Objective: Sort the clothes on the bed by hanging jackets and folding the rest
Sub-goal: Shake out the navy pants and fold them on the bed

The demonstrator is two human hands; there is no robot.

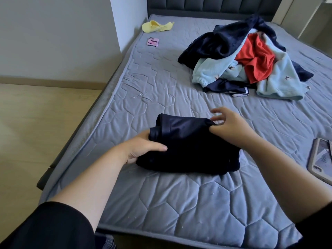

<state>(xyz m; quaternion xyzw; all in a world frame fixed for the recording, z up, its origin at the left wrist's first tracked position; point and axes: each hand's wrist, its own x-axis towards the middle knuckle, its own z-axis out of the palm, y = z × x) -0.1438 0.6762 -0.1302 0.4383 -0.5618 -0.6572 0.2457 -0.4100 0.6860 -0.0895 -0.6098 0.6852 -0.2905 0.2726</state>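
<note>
- Folded dark garment (188, 146) lies on bed (161, 203) near the foot edge, long axis crosswise.
- Left hand (143, 148) grips its left end, thumb on top.
- Right hand (228, 123) pinches far-right corner, other fingers spread.

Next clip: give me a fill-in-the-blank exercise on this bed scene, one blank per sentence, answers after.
The dark folded garment lies ____ the left hand and the right hand, which grip it.
In the pile, the brightest garment is ____.
The small garment lying apart from the pile is ____.
The phone nearest it has a ____ case.
Answers: between; red; yellow; pink.
</note>
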